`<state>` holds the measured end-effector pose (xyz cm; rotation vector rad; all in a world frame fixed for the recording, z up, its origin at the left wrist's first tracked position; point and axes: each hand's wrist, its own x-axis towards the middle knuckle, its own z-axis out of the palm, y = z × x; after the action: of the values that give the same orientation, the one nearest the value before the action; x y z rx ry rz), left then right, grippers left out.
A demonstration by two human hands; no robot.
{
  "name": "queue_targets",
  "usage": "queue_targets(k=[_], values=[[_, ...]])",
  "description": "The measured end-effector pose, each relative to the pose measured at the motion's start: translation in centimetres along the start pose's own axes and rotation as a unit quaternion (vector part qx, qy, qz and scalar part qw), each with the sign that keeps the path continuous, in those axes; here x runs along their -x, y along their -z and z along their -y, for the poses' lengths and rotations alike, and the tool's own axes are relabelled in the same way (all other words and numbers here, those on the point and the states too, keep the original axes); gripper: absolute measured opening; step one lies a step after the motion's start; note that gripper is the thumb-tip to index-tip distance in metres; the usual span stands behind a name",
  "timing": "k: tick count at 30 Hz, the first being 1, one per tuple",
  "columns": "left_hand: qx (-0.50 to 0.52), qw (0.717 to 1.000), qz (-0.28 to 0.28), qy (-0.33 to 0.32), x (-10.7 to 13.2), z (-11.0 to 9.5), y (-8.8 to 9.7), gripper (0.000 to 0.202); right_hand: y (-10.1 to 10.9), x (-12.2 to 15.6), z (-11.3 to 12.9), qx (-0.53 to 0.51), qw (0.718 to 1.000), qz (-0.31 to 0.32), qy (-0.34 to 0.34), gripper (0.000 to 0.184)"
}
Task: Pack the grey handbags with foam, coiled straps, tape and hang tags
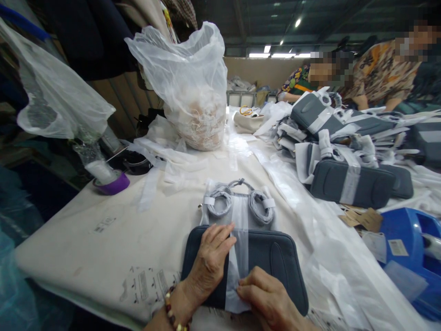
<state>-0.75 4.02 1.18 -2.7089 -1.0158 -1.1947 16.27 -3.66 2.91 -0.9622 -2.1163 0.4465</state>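
Note:
A dark grey bag point(272, 259) lies flat on the white table point(103, 230) right in front of me, with two coiled grey straps point(241, 207) above its top edge. A white translucent strip point(240, 239) runs down its middle. My left hand point(210, 262) rests flat on the bag's left half, fingers stretched out beside the strip. My right hand point(267, 296) has its fingers bent and pinches the strip's lower end at the bag's near edge.
A large clear plastic sack point(193, 87) stands at the table's far middle. Several finished grey bags point(354, 181) pile at the right, where two other people sit. A blue bin point(409, 248) is at the right edge, a purple bowl point(112, 184) at the left.

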Motion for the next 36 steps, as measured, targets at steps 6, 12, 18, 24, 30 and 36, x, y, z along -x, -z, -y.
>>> queue_targets(k=[6, 12, 18, 24, 30, 36], values=[[0.018, 1.000, 0.008, 0.005, -0.2, -0.2, 0.1, 0.030, -0.2, 0.1, 0.1, 0.015, 1.000, 0.011, 0.017, 0.023], [0.052, 0.998, 0.027, 0.002, -0.5, -0.1, 0.7, 0.035, -0.5, 0.8, 0.0, 0.006, 0.999, 0.041, -0.003, 0.024], [0.037, 0.990, 0.134, -0.032, -0.7, -0.4, 1.1, 0.039, -0.8, 0.7, 0.1, 0.019, 0.998, 0.059, -0.018, 0.029], [-0.004, 0.975, 0.211, -0.069, -0.9, -0.6, 1.2, 0.043, 0.1, 2.7, 0.7, 0.051, 0.995, 0.086, -0.010, 0.027], [-0.024, 0.968, 0.235, -0.082, -0.4, -0.4, 1.4, 0.055, 1.0, 9.4, 1.7, 0.235, 0.971, 0.021, 0.036, 0.033], [-0.070, 0.952, 0.276, -0.111, 0.4, -0.7, 2.0, 0.070, -0.7, 9.5, 2.8, 0.325, 0.943, 0.021, 0.064, 0.040]])
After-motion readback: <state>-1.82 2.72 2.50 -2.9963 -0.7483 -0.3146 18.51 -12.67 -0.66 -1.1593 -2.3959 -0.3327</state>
